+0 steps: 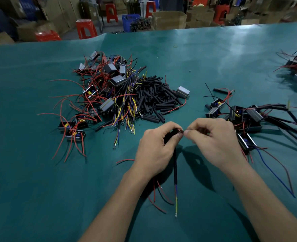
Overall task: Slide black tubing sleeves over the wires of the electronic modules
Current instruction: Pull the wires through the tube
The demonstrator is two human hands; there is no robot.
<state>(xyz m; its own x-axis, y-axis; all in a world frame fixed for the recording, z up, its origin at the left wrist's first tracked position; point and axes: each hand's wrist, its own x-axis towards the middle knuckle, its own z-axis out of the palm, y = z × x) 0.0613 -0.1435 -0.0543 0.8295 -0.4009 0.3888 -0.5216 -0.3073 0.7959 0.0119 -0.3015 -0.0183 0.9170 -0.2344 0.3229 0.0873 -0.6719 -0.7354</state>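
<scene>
One black sleeve [172,135] pinched at left fingertips [178,135], mouth facing right fingertips [188,133], tips nearly touching. Left hand [154,151] curled round sleeve plus wire bundle; right hand [215,144] curled, pinching what looks like wire ends at sleeve mouth, too small to confirm. Below left fingers: sleeved wire [175,172] hanging toward wearer, blue then yellow core [176,201] showing past sleeve end; loose red wires [159,194] trailing beside it from under left palm. Module itself not visible, probably hidden in left palm, cannot tell. Judged step: threading wire ends into sleeve mouth. Risks: strands splaying or folding back at mouth if pushed off-axis, caused by tiny gap between fingertips and no clear sight of opening; one red wire missed and left outside sleeve, given several dangling free; sleeve slipping from pinch if grip relaxes mid-push; already-fitted sleeve sliding down toward yellow end while bundle hangs loose. Beyond left fingers: loose sleeve pile [154,98] just ahead, touching tangled heap of unsleeved modules [102,88] further left, red and yellow leads spread wide. Snag risk on next reach: ring terminals and stray leads overlapping sleeve pile, easy to drag whole cluster. Beside right fingers: finished modules [245,117] close to right knuckles, leads running off right. Mix-up risk if current piece dropped there before done. Stray red wire [125,161] on green mat [39,189] left of left wrist. Further group of modules [296,67] well beyond right fingers.
</scene>
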